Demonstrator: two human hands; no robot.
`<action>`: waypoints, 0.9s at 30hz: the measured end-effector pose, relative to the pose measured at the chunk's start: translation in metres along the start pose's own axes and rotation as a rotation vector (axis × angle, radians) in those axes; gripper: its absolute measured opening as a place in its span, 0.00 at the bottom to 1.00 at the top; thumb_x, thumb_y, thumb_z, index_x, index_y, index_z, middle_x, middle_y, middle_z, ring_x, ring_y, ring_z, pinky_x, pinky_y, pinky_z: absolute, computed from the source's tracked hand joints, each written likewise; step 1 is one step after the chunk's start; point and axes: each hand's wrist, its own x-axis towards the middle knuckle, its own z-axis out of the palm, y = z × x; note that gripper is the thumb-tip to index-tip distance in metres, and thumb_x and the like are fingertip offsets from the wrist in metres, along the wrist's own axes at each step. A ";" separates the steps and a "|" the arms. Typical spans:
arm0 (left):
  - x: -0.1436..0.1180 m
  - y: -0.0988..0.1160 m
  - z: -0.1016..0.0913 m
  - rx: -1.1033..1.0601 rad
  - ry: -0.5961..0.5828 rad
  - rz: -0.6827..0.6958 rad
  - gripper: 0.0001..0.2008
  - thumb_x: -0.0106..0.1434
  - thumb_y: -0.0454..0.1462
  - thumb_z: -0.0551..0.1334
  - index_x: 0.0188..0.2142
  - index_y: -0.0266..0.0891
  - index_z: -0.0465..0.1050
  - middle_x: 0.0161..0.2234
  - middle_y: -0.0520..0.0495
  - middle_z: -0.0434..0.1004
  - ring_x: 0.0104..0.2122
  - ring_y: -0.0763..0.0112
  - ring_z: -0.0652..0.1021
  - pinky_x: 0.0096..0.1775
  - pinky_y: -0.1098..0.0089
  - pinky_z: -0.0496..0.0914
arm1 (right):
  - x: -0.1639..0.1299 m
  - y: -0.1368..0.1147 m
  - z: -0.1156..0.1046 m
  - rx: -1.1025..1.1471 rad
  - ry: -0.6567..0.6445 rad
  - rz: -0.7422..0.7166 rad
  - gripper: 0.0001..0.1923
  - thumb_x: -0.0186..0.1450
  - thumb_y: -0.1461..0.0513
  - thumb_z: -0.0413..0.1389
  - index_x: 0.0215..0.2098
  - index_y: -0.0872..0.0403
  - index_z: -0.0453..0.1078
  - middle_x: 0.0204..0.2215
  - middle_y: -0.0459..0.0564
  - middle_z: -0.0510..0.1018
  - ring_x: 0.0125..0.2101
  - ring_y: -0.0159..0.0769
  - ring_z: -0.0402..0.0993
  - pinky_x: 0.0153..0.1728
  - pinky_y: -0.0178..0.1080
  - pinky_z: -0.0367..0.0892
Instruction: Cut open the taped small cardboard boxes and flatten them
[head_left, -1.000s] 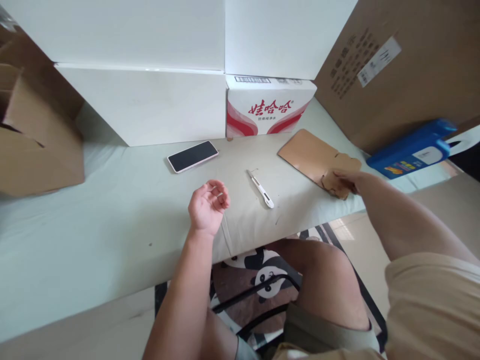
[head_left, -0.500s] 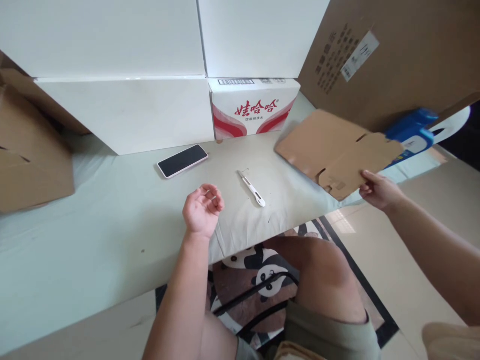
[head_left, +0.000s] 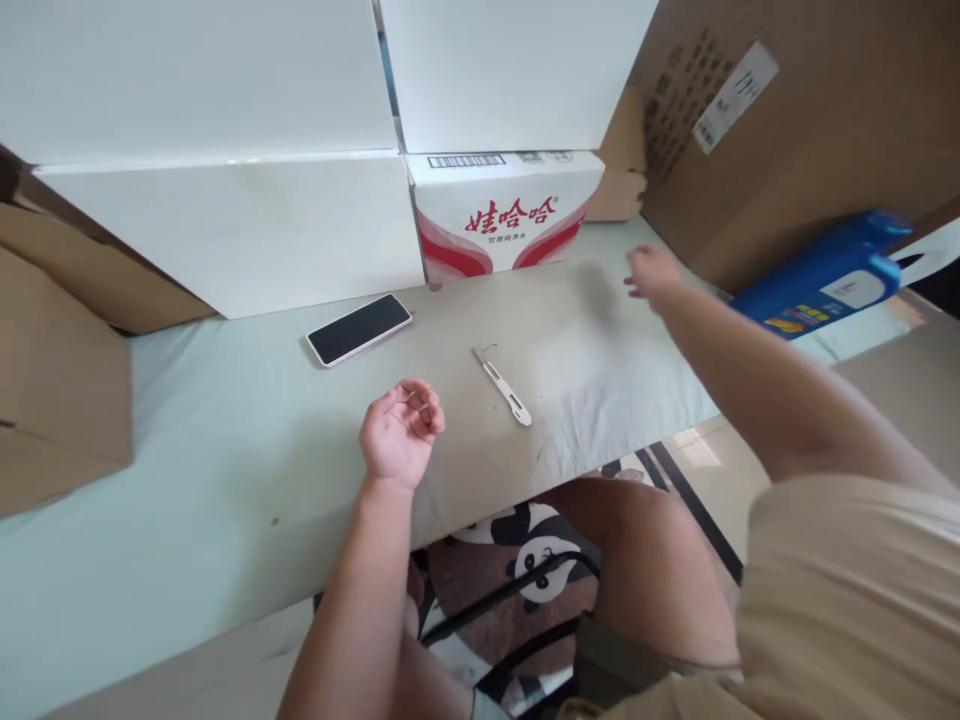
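My left hand (head_left: 401, 432) rests palm up near the table's front edge, its fingers loosely curled with nothing in them. A slim white utility knife (head_left: 504, 388) lies to its right, and a phone (head_left: 360, 329) with a dark screen lies just beyond it. My right hand (head_left: 651, 272) is stretched over the table's back right, slightly blurred, fingers apart and apparently holding nothing. Past it, a folded piece of brown cardboard (head_left: 622, 165) stands against the big carton, partly hidden by the white and red box (head_left: 502, 215).
Large white boxes (head_left: 225, 230) are stacked along the back. An open brown carton (head_left: 67, 370) stands on the left and a big brown carton (head_left: 810, 130) on the right. A blue bottle (head_left: 832, 275) lies near the right end of the pale-covered table (head_left: 202, 480).
My right hand has moved forward and left, away from the right edge. The cardboard piece it held now stands at the back, let go. My left hand has barely moved.
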 end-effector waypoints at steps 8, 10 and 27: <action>-0.015 0.007 -0.004 -0.022 -0.051 0.004 0.14 0.52 0.47 0.64 0.30 0.37 0.74 0.24 0.50 0.72 0.20 0.74 0.73 0.22 0.74 0.65 | -0.137 -0.020 0.069 -0.311 -0.145 0.009 0.28 0.72 0.52 0.46 0.67 0.51 0.63 0.71 0.55 0.61 0.71 0.54 0.51 0.70 0.59 0.48; -0.023 0.008 -0.004 -0.023 -0.056 0.005 0.13 0.53 0.46 0.64 0.30 0.37 0.73 0.24 0.50 0.72 0.20 0.75 0.73 0.22 0.74 0.65 | -0.141 -0.023 0.065 -0.373 -0.143 0.005 0.27 0.72 0.52 0.44 0.67 0.50 0.62 0.71 0.54 0.62 0.71 0.51 0.54 0.69 0.56 0.51; -0.072 0.044 -0.040 -0.022 -0.043 0.235 0.11 0.46 0.35 0.63 0.25 0.40 0.59 0.24 0.56 0.70 0.19 0.81 0.69 0.24 0.75 0.57 | -0.155 -0.075 0.046 -0.655 -0.242 0.012 0.21 0.68 0.60 0.47 0.54 0.57 0.72 0.54 0.75 0.74 0.55 0.69 0.73 0.49 0.68 0.70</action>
